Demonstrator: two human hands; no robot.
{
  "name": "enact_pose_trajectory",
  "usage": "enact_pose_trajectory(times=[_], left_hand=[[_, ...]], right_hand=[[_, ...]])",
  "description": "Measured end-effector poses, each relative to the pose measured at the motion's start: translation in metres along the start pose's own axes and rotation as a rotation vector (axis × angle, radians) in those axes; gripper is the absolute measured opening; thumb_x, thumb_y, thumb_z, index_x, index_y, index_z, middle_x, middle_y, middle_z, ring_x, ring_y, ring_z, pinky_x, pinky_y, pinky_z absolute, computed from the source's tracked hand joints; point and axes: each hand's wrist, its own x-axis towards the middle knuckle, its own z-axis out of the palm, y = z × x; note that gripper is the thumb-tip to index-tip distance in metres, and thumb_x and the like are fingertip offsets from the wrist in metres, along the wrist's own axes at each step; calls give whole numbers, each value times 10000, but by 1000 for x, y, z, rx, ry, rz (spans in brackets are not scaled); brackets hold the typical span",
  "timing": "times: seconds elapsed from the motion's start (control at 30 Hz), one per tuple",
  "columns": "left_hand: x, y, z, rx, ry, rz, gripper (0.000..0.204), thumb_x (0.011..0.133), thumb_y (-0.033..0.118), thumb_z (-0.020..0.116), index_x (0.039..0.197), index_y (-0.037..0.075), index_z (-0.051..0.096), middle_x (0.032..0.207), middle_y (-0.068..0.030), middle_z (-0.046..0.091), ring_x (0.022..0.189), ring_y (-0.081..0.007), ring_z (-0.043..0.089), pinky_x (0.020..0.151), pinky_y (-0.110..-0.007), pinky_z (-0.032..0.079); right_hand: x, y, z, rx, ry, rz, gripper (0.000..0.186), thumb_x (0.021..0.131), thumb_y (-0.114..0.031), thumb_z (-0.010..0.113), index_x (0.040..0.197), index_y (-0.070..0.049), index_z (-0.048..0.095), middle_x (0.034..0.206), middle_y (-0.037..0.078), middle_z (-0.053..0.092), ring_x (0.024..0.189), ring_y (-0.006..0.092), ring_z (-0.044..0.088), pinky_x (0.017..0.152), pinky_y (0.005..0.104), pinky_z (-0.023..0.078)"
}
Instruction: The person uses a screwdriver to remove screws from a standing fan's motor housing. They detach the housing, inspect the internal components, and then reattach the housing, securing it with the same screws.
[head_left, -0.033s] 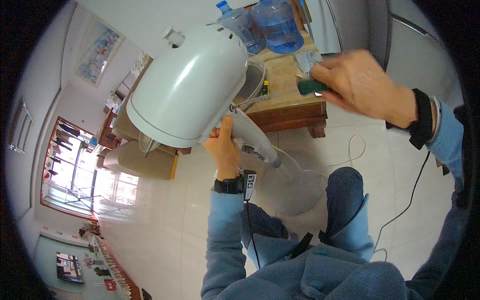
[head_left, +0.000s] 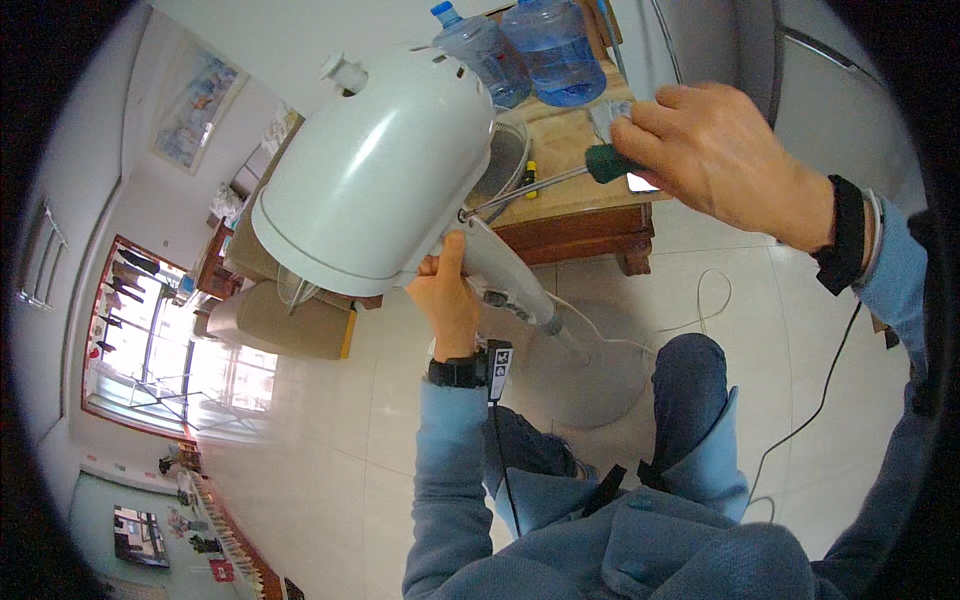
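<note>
A white electric fan stands tilted across the view, its rounded motor housing (head_left: 370, 180) without a visible blade or guard on it. Below the housing runs the pale neck (head_left: 512, 275), down to a round grey base (head_left: 590, 375) on the floor. My left hand (head_left: 447, 305) is wrapped round the top of the neck, thumb up, just under the housing. In my right hand (head_left: 715, 165) is a screwdriver (head_left: 608, 163) with a dark green handle. Its metal shaft slants down left, and the tip meets a small dark screw hole (head_left: 463, 215) at the neck joint.
Behind the fan, a wooden table (head_left: 580, 230) bears two blue water bottles (head_left: 555, 55), a wire fan guard (head_left: 512, 150) and a yellow-and-black tool (head_left: 530, 178). A white cord (head_left: 705, 310) curls on the tiled floor. A black cable (head_left: 815, 410) hangs below my right arm.
My right hand has turned and risen slightly, and the screwdriver handle has shifted a little up and left. The left hand and the fan stay put.
</note>
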Motion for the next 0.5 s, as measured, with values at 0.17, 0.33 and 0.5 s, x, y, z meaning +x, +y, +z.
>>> enact_pose_trajectory(times=[0.17,0.33,0.5], left_hand=[[-1,1,0,-20,0,17,260,808,34,717,652,83,516,621,48,490,548,-32,399,515,-209,326],[-1,2,0,-11,-24,23,294,812,59,727,644,100,490,607,56,477,538,-34,388,520,-213,326],[2,-2,1,-24,27,37,360,807,54,730,666,126,407,615,61,442,536,-38,384,493,-212,318]], right_hand=[[-2,0,-5,633,-434,362,298,850,-326,645,921,-37,648,716,32,573,582,127,544,483,234,449],[1,-2,-8,1547,-776,907,420,898,-422,581,808,-29,698,654,20,593,493,88,522,439,219,417],[3,1,-3,1045,-844,453,317,904,-328,560,847,-24,631,740,50,558,637,168,530,549,263,480]])
